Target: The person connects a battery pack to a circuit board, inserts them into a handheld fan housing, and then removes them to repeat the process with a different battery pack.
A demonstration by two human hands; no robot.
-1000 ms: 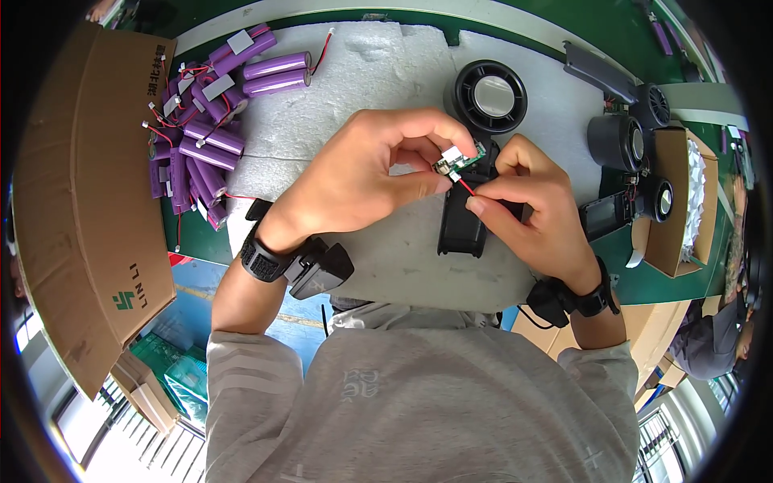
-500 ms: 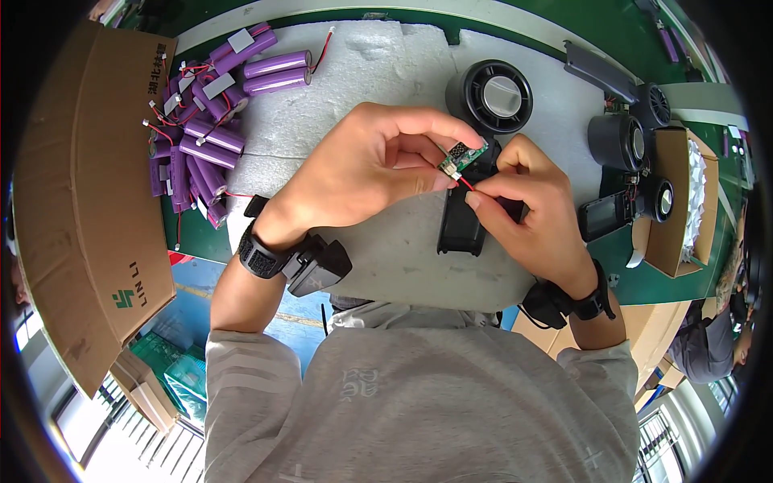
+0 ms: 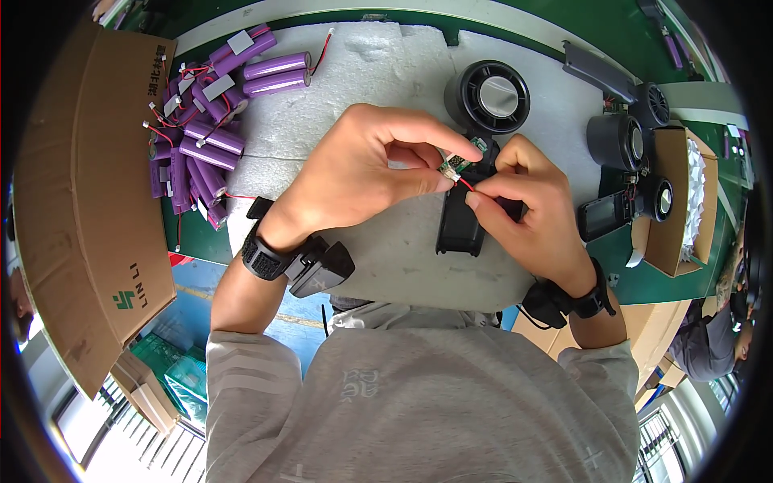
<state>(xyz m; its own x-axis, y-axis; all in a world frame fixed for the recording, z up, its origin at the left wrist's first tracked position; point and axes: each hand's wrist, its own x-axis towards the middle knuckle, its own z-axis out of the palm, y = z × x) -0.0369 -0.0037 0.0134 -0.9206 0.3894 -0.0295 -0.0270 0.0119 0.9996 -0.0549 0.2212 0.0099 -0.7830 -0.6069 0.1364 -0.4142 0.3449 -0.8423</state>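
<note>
"Head view, hands: how many, and holding what?"

"Two. Left hand (image 3: 358, 173): grip pinching one green circuit board (image 3: 459, 166) between thumb and forefinger. Right hand (image 3: 543, 208): grip pinching one red wire (image 3: 465, 185), thumb against forefinger. Wire runs to a small white plug at the board's edge."

"Location of the board?"

"Held between the two hands, above one black case (image 3: 460, 227). Case lies on a white foam sheet (image 3: 386, 266), itself on the green desk (image 3: 644, 282). Just beyond the hands, one round black part with a silver centre (image 3: 498, 97); whether joined to the case, cannot tell."

"Batteries?"

"Purple. One heap (image 3: 209, 153) at the left, too overlapped to count; two batteries (image 3: 278, 64) side by side at its right edge, on the foam."

"Loose parts, right side?"

"Two round black parts with silver centres (image 3: 616, 143), one ribbed round part (image 3: 655, 105), one long dark cover (image 3: 600, 72), one dark casing (image 3: 605, 216)."

"Containers and contents?"

"One small open cardboard box (image 3: 675, 157) at the right: white crumpled padding (image 3: 692, 193) inside. One large cardboard box (image 3: 97, 185) at the left: broad side showing, contents hidden."
</note>
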